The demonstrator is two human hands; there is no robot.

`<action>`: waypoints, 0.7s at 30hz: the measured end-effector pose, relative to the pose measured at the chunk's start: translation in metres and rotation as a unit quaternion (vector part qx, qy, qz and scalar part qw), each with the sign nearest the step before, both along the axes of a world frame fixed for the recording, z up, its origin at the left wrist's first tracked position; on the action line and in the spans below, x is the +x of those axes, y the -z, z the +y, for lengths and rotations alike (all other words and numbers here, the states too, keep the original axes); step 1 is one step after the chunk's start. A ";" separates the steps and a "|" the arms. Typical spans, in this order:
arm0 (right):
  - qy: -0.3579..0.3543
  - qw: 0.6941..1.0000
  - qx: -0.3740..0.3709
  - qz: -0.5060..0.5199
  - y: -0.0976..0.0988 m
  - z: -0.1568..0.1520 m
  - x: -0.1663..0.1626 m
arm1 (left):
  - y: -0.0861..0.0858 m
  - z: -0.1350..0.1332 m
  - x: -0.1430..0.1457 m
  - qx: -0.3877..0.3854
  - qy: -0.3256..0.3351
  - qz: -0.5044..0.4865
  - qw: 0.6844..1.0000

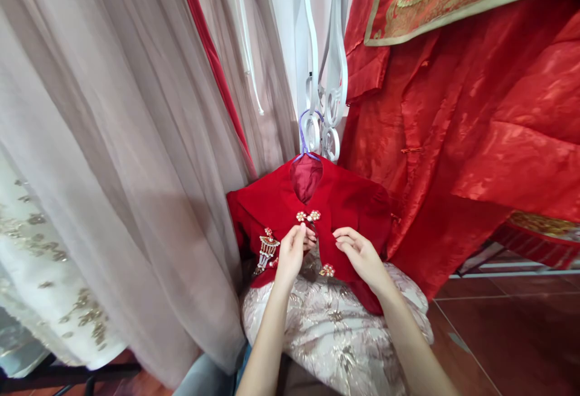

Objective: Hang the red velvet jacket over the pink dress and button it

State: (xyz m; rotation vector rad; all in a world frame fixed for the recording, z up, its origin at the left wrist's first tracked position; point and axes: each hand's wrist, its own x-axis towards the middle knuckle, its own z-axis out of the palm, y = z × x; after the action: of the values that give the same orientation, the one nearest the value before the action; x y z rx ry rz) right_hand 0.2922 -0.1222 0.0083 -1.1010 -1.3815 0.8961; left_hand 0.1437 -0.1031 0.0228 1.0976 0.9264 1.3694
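A short red velvet jacket [267, 193] hangs on a purple hanger [302, 127] before me, its lower part over a pale cushion [335, 323] with gold embroidery. Flower-shaped clasps [309, 216] meet at the neck; a lower flower clasp [327, 270] sits apart on the right front. My left hand [293, 251] closes its fingers at the left front edge, just under the neck clasps and beside a beaded tassel ornament [268, 248]. My right hand [359, 254] has its fingers bent together on the right front panel. What lies under both sets of fingertips is partly hidden.
Greyish-pink sheer curtains [136, 142] drape along the left, near a white gown with gold sequins [49, 275]. White curled metalwork [334, 106] stands behind the hanger. Red satin garments [435, 142] hang at right, over a tiled floor [521, 329].
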 end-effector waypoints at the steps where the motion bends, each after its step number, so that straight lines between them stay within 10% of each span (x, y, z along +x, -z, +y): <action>1: -0.020 1.000 0.002 0.009 -0.004 -0.004 0.002 | 0.003 -0.006 0.001 -0.016 0.019 -0.010 1.000; 8: 0.088 0.985 0.091 -0.116 -0.030 -0.039 -0.010 | 0.022 -0.036 -0.006 -0.114 0.027 -0.038 0.992; 21: -0.005 0.993 -0.021 -0.116 -0.019 -0.046 -0.032 | 0.005 -0.044 -0.037 -0.076 0.010 0.017 0.997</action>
State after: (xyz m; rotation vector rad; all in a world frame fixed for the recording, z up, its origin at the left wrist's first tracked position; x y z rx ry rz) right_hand 0.2602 -0.1680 0.0269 -1.2622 -1.5645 0.8282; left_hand 0.1071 -0.1469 0.0176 1.0142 1.0231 1.2464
